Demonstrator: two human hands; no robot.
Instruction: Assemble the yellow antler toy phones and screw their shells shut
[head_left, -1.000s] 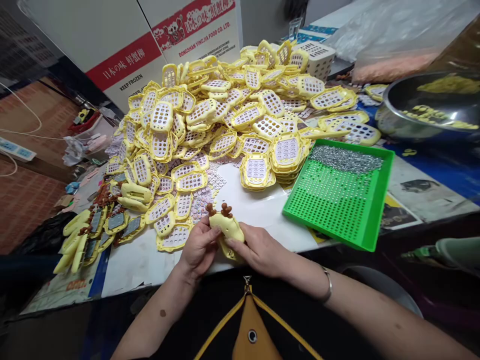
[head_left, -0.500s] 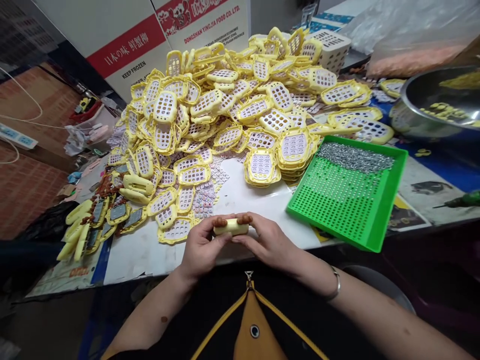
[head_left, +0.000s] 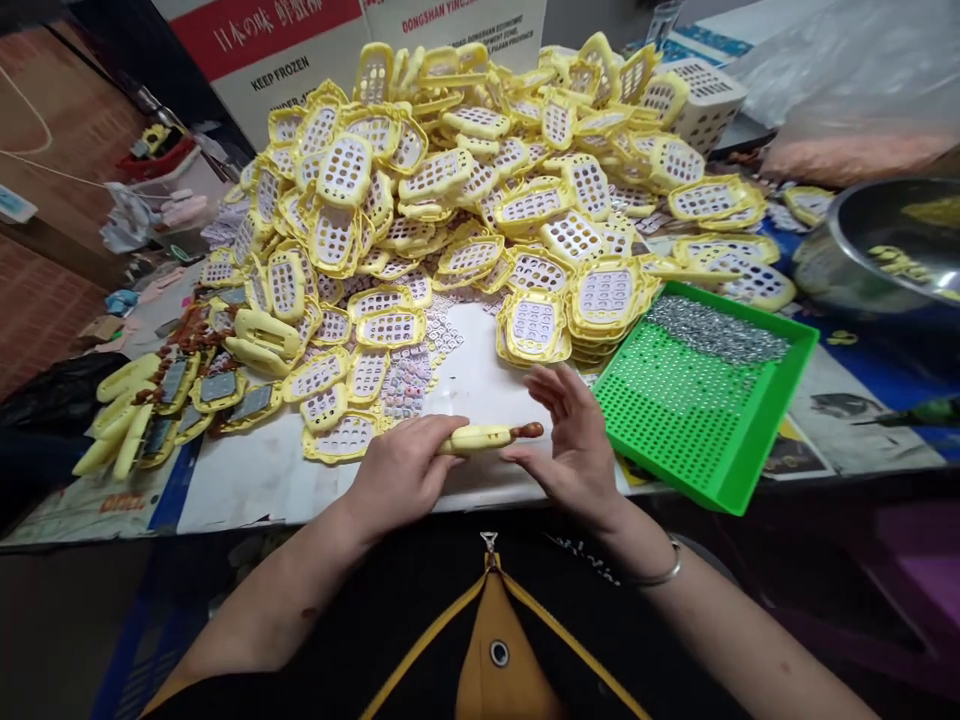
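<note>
Near the table's front edge, my left hand [head_left: 401,468] grips a yellow plastic toy casing [head_left: 477,438] that is turned edge-on. A brown knobbed part sticks out from its right end. The casing's broad face is hidden from this angle. Just to the right, my right hand [head_left: 574,445] is held with thumb and fingers apart, close to the brown end and with nothing in its grasp. Behind both hands lies a large heap of yellow casing halves [head_left: 442,180] with hole-filled white faces.
Right of my hands sits a green perforated tray [head_left: 675,440] with small metal screws [head_left: 720,330] at its far end. A steel bowl [head_left: 847,255] stands beyond it. At left lie casings with grey screens [head_left: 217,390]. A printed carton [head_left: 277,60] backs the heap.
My right hand has let go of the casing and opened to the right. The left hand keeps hold of it, now turned edge-on. The camera view has shifted slightly.
</note>
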